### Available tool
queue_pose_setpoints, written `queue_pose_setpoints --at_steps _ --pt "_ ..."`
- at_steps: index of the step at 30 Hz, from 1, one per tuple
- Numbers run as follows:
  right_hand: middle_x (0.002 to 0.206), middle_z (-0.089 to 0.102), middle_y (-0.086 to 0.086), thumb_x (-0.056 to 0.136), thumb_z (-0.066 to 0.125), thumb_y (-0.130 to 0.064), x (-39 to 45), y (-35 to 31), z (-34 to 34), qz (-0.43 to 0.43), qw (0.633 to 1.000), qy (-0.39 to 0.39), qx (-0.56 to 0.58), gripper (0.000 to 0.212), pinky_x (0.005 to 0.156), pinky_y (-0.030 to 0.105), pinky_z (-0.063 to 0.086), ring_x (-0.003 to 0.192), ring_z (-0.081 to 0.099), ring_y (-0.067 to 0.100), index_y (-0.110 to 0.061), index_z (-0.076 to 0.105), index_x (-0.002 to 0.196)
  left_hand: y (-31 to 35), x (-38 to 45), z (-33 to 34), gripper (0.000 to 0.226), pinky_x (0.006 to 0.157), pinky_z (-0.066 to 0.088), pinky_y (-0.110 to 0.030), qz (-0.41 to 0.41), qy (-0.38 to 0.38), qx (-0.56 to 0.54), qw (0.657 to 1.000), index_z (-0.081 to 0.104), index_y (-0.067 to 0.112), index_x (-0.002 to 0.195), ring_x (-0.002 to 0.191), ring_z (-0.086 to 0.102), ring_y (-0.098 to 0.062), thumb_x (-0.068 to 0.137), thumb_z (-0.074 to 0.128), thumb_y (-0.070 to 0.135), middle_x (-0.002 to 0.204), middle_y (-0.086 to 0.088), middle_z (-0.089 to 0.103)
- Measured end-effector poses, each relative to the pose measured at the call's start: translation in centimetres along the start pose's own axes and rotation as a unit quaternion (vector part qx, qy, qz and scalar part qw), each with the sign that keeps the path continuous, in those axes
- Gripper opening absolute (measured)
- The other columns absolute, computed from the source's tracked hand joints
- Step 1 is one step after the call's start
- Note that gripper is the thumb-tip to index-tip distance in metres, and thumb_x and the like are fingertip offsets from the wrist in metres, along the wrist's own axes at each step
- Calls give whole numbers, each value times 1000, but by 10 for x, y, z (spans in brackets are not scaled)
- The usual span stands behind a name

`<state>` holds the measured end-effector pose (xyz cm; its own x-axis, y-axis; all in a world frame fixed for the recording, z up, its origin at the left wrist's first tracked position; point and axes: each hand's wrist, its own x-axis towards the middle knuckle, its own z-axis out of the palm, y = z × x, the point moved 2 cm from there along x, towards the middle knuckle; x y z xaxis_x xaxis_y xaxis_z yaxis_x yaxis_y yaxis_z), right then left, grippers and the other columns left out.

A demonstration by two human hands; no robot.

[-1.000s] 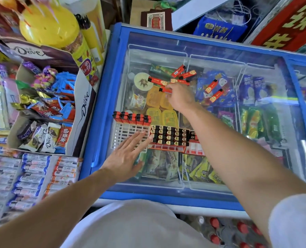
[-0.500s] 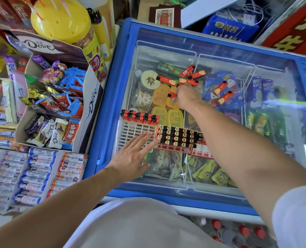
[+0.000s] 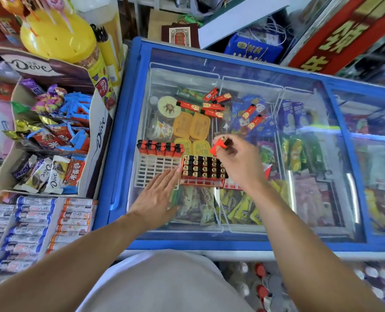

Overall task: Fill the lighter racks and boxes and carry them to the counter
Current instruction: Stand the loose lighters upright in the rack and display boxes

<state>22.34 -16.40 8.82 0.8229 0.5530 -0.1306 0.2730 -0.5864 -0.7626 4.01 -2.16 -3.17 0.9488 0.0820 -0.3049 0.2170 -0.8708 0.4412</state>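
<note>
The right hand [image 3: 238, 161] pinches a red lighter [image 3: 219, 145] just above the full red box [image 3: 203, 171] of lighters on the freezer lid [image 3: 310, 167]. The left hand [image 3: 157, 194] lies flat, fingers straight, on the white rack [image 3: 155, 168], whose far row holds five lighters. Loose lighters [image 3: 211, 106] lie farther back on the glass.

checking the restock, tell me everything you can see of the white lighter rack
The white lighter rack is a plastic-looking grid tray lying flat on the freezer's glass lid. Five red, black-topped lighters stand upright along its far row; the other slots look empty. The left hand rests flat on its near right corner, beside the full red box.
</note>
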Motion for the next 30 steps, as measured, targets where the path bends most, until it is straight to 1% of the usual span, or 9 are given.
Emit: queue_pose_setpoints --at_steps 2,4,8,13,16,18,20,25,30 --pt "92 74 -14 96 65 -34 -24 4 5 -10 999 -34 -24 27 58 17 48 67 64 -4 -28 70 123 -3 -2 6 92 127 -8 -41 -12 -3 15 1000 -36 27 151 152 -28 -15 97 33 54 165 3 -28" --pt "102 70 -14 96 65 -37 -42 10 16 -23 996 -72 -54 30 60 9 40 65 58 -7 -29 69 125 -7 -5 11 93 127 -4 -46 -22 -13 28 999 -38 29 149 152 -28 -19 99 38 52 166 1 -28" --pt "115 64 -11 94 67 -39 -57 17 40 -26 990 -81 -115 34 84 25 51 87 61 3 -28 67 126 -9 -10 13 100 126 -11 -47 -31 -43 56 997 -40 32 145 152 -27 -23 98 45 54 165 -3 -27" --pt "100 68 -11 93 69 -38 -55 18 67 -31 981 -71 -180 22 72 33 56 75 61 7 -31 59 111 -12 -21 7 90 125 -12 -45 -54 -38 68 995 -21 24 159 154 -23 -24 101 42 52 168 -4 -23" --pt "105 67 -9 95 65 -39 -55 16 76 -66 968 -50 -236 23 72 27 50 86 60 9 -29 61 114 -19 -27 6 91 126 -9 -48 -67 -49 84 993 -20 22 159 154 -21 -26 101 44 51 168 -6 -21" --pt "109 65 -10 96 62 -41 -54 14 79 -79 962 -35 -259 26 68 22 40 81 53 5 -27 63 119 -22 -28 5 94 126 -7 -49 -68 -65 86 992 -17 20 160 154 -21 -26 99 47 53 168 -6 -22" --pt "106 65 -10 97 62 -40 -53 12 80 -73 963 -22 -259 27 65 23 37 77 50 4 -27 64 120 -25 -28 5 100 126 -7 -49 -62 -93 98 989 -19 19 160 153 -24 -26 97 50 56 166 -6 -28" --pt "102 70 -8 95 66 -36 -50 11 86 -73 960 -17 -271 25 66 26 46 90 64 11 -26 67 118 -31 -26 4 105 127 -3 -49 -47 -114 102 987 -21 21 158 153 -24 -25 94 53 60 165 -5 -30" --pt "96 69 -11 92 70 -33 -52 14 88 -62 962 8 -264 24 65 25 47 87 64 10 -27 68 115 -36 -27 4 108 127 -2 -49 -37 -121 106 986 -34 27 144 152 -28 -24 93 54 62 163 -3 -33"
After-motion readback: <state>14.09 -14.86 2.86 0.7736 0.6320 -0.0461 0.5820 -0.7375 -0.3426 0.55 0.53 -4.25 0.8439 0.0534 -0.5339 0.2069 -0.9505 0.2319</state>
